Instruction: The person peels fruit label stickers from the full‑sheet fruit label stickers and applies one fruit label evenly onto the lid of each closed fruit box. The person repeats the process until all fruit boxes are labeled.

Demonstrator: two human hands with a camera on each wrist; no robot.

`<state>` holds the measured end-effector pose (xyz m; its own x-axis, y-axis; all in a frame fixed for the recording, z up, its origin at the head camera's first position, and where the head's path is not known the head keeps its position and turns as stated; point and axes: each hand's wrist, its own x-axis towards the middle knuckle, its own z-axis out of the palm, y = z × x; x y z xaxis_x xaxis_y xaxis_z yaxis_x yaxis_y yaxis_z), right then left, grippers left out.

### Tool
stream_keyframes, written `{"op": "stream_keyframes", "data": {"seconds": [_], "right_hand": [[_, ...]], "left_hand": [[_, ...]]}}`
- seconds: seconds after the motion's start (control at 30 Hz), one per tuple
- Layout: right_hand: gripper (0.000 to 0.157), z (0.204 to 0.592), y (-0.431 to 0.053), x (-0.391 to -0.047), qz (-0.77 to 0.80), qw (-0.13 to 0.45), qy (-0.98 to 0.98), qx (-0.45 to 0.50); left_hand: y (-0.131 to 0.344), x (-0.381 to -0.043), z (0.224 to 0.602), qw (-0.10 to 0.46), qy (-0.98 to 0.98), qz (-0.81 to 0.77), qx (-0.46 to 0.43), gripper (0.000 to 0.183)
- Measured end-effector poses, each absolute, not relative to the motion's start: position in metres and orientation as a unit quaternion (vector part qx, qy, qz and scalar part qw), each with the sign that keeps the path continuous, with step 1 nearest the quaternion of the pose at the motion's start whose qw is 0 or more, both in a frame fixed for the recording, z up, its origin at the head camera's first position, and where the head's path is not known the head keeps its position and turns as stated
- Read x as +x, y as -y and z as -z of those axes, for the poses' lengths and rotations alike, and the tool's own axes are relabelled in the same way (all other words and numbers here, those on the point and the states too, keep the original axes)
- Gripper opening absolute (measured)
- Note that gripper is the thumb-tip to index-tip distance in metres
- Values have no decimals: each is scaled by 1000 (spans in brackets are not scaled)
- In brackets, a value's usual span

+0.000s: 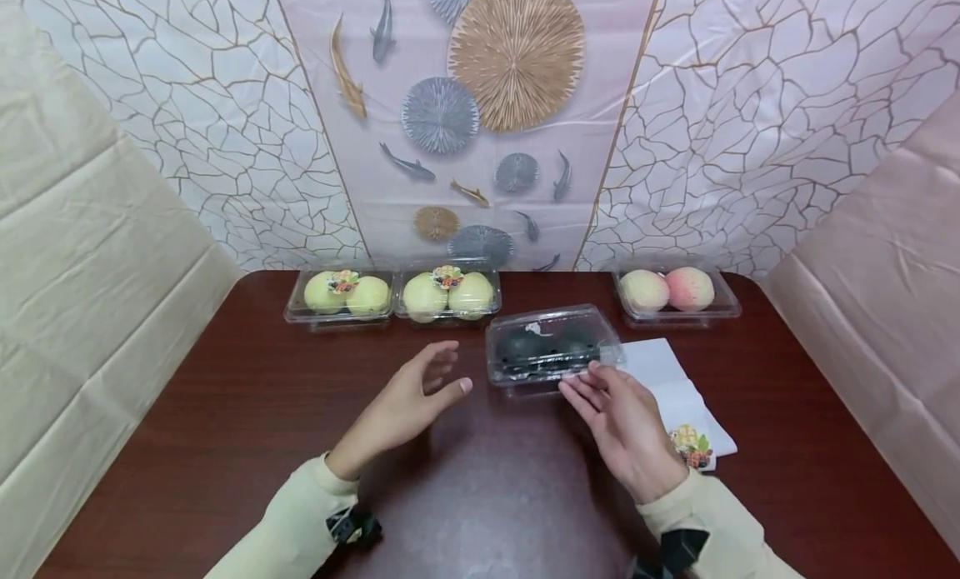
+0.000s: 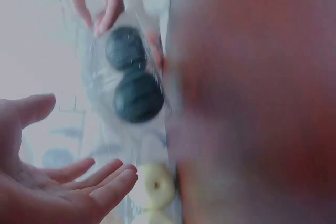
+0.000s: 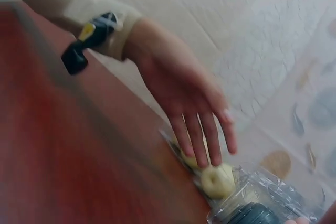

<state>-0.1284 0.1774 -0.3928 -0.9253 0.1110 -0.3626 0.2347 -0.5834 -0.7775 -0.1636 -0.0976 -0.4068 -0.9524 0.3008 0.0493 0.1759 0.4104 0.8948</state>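
Observation:
My right hand [image 1: 626,425] pinches the near right corner of a clear plastic clamshell box [image 1: 502,379], thumb on top and fingers below. Inside the box sit two dark green round fruits [image 2: 139,97], faintly striped in the left wrist view. The box's lid is down, with a small whitish mark on top. To the left of it, my left hand [image 1: 401,412] hovers over the table, fingers apart and holding nothing. The right wrist view also shows that left hand [image 3: 181,90] with its fingers stretched toward the box.
Two clear boxes of pale yellow-green fruits [image 1: 425,296] stand at the table's back edge, each with a sticker. A box with two peaches [image 1: 690,289] is at the back right. White sheets [image 1: 667,379] with a fruit sticker [image 1: 690,446] lie beside my right hand.

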Motion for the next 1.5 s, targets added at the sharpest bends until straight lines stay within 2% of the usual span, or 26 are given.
{"op": "stream_keyframes", "data": {"seconds": [0.2,0.33,0.6,0.7,0.87,0.97,1.07,1.23,1.33,1.4,1.5], "right_hand": [[7,402,-162,-90,866,48,-459,192],[6,412,-154,-68,860,67,-468,190],[7,430,-167,-53,848,197,-482,100],[13,436,-181,-53,841,244,-480,49],[25,442,-203,-56,793,279,-542,-16],[33,442,-210,-57,710,247,-659,-36],[34,440,-218,-56,627,183,-755,-55],[22,424,-239,-54,492,30,-870,-22],[25,415,-254,-57,341,-57,-938,26],[36,412,-265,-61,250,-74,-964,51],[60,411,-278,-67,202,-36,-975,81]], "left_hand": [[91,-134,415,45,-820,-558,117,66],[87,-120,421,55,-817,-567,84,74],[80,-104,427,57,-852,-518,52,88],[78,-102,427,51,-863,-501,49,90],[75,-99,427,39,-872,-486,48,90],[74,-95,428,30,-875,-481,43,89],[75,-90,429,27,-879,-475,25,88],[77,-82,427,35,-886,-463,-5,87],[81,-79,425,33,-890,-455,-14,87],[83,-78,424,29,-894,-447,-19,87],[86,-78,424,24,-898,-439,-22,87]]}}
